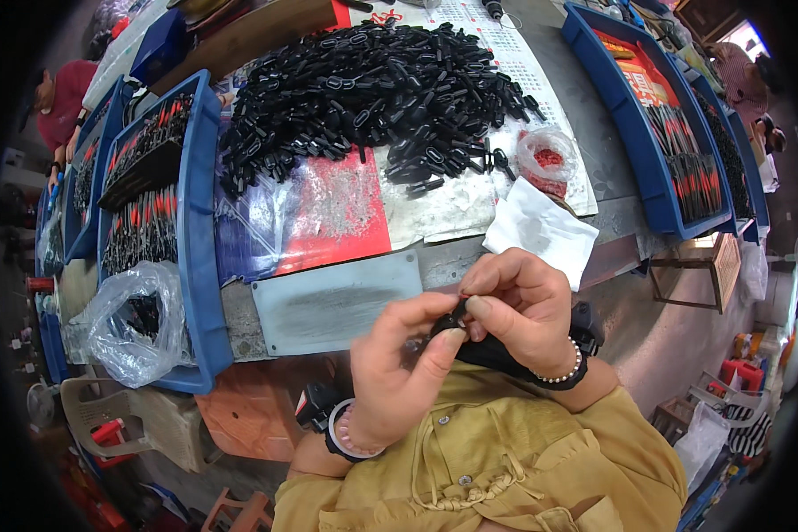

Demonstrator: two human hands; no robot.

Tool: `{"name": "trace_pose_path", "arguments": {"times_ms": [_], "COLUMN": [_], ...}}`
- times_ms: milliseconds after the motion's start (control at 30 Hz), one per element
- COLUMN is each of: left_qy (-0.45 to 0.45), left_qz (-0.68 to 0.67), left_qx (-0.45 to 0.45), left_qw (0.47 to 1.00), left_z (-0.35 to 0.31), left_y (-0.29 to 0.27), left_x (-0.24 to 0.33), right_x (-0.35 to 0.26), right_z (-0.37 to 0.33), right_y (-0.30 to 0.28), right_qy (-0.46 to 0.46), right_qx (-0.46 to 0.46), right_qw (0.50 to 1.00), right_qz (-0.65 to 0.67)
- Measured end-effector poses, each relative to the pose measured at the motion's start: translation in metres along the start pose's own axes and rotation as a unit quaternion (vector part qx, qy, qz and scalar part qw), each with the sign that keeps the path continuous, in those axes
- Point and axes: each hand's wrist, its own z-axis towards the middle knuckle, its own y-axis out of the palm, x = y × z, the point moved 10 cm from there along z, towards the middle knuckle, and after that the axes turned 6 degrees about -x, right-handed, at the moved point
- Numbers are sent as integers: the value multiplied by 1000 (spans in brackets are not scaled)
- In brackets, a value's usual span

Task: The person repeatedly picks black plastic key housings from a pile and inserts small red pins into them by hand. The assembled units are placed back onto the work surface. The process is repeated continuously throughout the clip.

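Close to my body, both hands meet over the table's near edge. My left hand [399, 363] is closed, its thumb and index finger pinching a small black plastic part [453, 319]. Fingertips of my right hand [525, 306] are pinched together at the upper end of that same part. What they hold is mostly hidden and too small to name. Beyond the hands, a big heap of similar black plastic parts [363, 97] covers the table. To its right stands a clear plastic bag [569, 144] with small red pieces [548, 158] in it.
A white paper [541, 232] lies right of centre, and a grey metal plate [339, 303] at the near edge. Blue trays of black and red parts stand left [202, 222] and right [634, 133]. A crumpled plastic bag [133, 324] hangs over the left tray. Other people sit farther off.
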Motion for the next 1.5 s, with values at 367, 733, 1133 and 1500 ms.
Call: {"name": "trace_pose_path", "arguments": {"times_ms": [367,733,1133,1500], "left_qy": [57,65,108,86], "left_qz": [49,50,55,79], "left_qx": [18,63,77,65], "left_qw": [997,995,990,991], "left_z": [-12,-23,-23,-20], "left_y": [-6,-24,-28,-24], "left_x": [3,-3,2,4], "right_x": [1,-6,-26,-29], "right_z": [9,9,10,14], "right_y": [26,36,46,45], "right_qy": [-96,-124,-215,-227], "right_qx": [-72,-54,-92,-97], "right_qw": [993,989,951,940], "right_qz": [-7,-60,-200,-235]}}
